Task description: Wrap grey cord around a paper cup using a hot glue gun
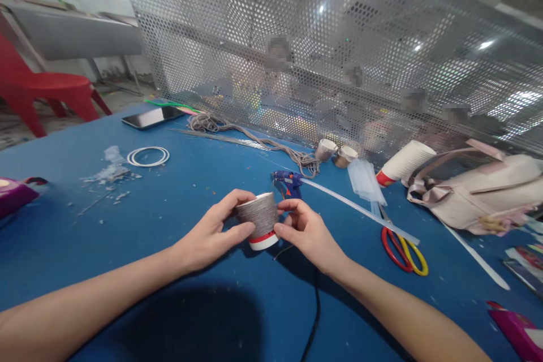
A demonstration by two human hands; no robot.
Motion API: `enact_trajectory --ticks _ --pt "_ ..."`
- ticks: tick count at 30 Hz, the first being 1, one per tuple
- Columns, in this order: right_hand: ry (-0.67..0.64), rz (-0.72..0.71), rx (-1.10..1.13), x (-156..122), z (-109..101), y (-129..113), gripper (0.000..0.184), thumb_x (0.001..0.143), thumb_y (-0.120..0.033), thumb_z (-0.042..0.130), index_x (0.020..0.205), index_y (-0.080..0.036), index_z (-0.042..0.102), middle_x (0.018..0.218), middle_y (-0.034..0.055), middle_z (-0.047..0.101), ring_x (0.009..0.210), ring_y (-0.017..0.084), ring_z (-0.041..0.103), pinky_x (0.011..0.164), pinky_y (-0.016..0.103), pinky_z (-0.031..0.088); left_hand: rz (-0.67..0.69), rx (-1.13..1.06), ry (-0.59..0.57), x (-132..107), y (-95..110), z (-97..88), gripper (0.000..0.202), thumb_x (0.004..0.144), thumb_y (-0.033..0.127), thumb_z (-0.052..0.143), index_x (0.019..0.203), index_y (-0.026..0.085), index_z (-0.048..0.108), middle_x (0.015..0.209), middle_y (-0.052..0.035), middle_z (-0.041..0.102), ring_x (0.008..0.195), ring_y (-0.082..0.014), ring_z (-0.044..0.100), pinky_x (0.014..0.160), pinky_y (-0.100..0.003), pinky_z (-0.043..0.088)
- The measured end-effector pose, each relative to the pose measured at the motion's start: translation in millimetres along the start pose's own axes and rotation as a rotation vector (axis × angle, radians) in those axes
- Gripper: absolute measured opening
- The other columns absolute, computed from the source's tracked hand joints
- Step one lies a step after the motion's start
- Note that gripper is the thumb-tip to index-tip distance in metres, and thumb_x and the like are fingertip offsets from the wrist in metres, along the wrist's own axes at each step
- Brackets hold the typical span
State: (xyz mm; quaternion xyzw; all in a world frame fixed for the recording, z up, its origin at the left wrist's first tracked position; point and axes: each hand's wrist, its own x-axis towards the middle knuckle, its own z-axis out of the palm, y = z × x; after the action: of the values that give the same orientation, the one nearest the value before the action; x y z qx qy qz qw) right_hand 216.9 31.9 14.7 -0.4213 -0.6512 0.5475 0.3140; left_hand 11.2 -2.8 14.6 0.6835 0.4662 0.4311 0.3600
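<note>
A paper cup (259, 216), wound with grey cord over most of its side, is held tilted above the blue table. A red band and a white strip show bare at its lower end. My left hand (220, 226) grips the cup from the left, thumb on the cord and fingers at the far rim. My right hand (303, 229) is closed at the cup's right side, thumb and fingertips by the red band; a thin cord end hangs just below. Right behind the cup lies a blue glue gun (288, 181) with a long clear glue stick (360, 209) in it.
Red-and-yellow-handled scissors (405, 251), a stack of paper cups (405, 161) and a pale bag (487, 186) are on the right. Two wrapped cups (326, 150) and grey cord (263, 141) lie before a perforated metal screen (237, 28). White rings (148, 156) and a phone (153, 117) lie left.
</note>
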Motion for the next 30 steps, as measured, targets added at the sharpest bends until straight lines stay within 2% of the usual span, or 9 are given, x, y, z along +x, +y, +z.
enact_trajectory --ticks 5,8,10,13,16,19,24,30 --pt "0.002 0.015 0.026 -0.6 2.7 4.7 0.051 0.069 -0.036 0.073 0.110 -0.018 0.050 0.063 -0.0078 0.044 0.058 0.010 0.040 0.059 0.027 0.036 -0.034 -0.016 0.025 1.6 -7.0 -3.9 0.023 0.086 0.038 0.042 0.089 0.020 0.056 0.083 0.0000 0.061 0.077 -0.0154 0.055 0.072 -0.025 0.046" --pt "-0.057 0.022 0.060 -0.9 3.7 4.5 0.058 0.069 -0.037 0.074 0.118 -0.019 0.049 0.069 -0.0050 0.050 0.061 0.011 0.043 0.060 0.027 0.037 0.007 0.009 0.027 2.1 -10.8 -4.5 0.023 0.087 0.035 0.039 0.085 0.020 0.056 0.079 -0.0001 0.059 0.073 -0.0148 0.053 0.070 -0.025 0.046" --pt "-0.078 -0.006 0.093 -0.8 4.2 4.7 0.056 0.070 -0.038 0.074 0.117 -0.019 0.050 0.079 -0.0011 0.054 0.063 0.011 0.045 0.060 0.028 0.038 0.055 0.014 0.033 3.4 -11.8 -3.7 0.024 0.088 0.032 0.038 0.084 0.020 0.058 0.081 -0.0011 0.058 0.075 -0.0147 0.054 0.073 -0.026 0.046" --pt "-0.018 -0.045 0.055 -0.2 5.0 6.3 0.052 0.071 -0.037 0.073 0.115 -0.019 0.051 0.085 0.0013 0.056 0.065 0.012 0.047 0.061 0.028 0.040 0.110 0.049 0.081 5.6 -10.7 -1.0 0.024 0.091 0.029 0.039 0.093 0.020 0.061 0.095 -0.0041 0.060 0.089 -0.0161 0.058 0.084 -0.028 0.047" --pt "0.069 -0.028 -0.044 0.6 5.3 7.8 0.053 0.071 -0.035 0.074 0.115 -0.018 0.050 0.071 -0.0031 0.052 0.062 0.012 0.048 0.060 0.028 0.040 0.150 0.146 0.145 5.0 -8.5 2.1 0.027 0.092 0.025 0.039 0.108 0.022 0.060 0.106 -0.0058 0.060 0.100 -0.0170 0.058 0.090 -0.030 0.048" --pt "0.110 -0.024 -0.102 1.3 5.2 8.4 0.049 0.071 -0.032 0.073 0.112 -0.017 0.050 0.064 -0.0060 0.048 0.058 0.012 0.046 0.057 0.027 0.039 0.248 0.263 0.102 1.4 -7.0 5.2 0.031 0.090 0.019 0.039 0.116 0.023 0.057 0.113 -0.0066 0.059 0.104 -0.0175 0.058 0.093 -0.032 0.048" --pt "0.102 -0.042 -0.108 1.0 6.2 9.8 0.047 0.073 -0.033 0.072 0.112 -0.017 0.050 0.065 -0.0061 0.048 0.058 0.011 0.045 0.057 0.026 0.039 0.346 0.356 0.078 -1.2 -8.3 11.7 0.048 0.080 0.015 0.055 0.126 0.022 0.045 0.115 -0.0087 0.058 0.104 -0.0203 0.057 0.081 -0.030 0.055" --pt "0.098 -0.046 -0.114 0.4 10.0 9.5 0.049 0.073 -0.032 0.071 0.114 -0.018 0.049 0.066 -0.0063 0.048 0.059 0.011 0.046 0.057 0.026 0.040 0.299 0.327 0.080 0.4 -15.1 14.1 0.045 0.080 0.016 0.057 0.123 0.024 0.045 0.107 -0.0057 0.057 0.093 -0.0171 0.059 0.074 -0.028 0.056"
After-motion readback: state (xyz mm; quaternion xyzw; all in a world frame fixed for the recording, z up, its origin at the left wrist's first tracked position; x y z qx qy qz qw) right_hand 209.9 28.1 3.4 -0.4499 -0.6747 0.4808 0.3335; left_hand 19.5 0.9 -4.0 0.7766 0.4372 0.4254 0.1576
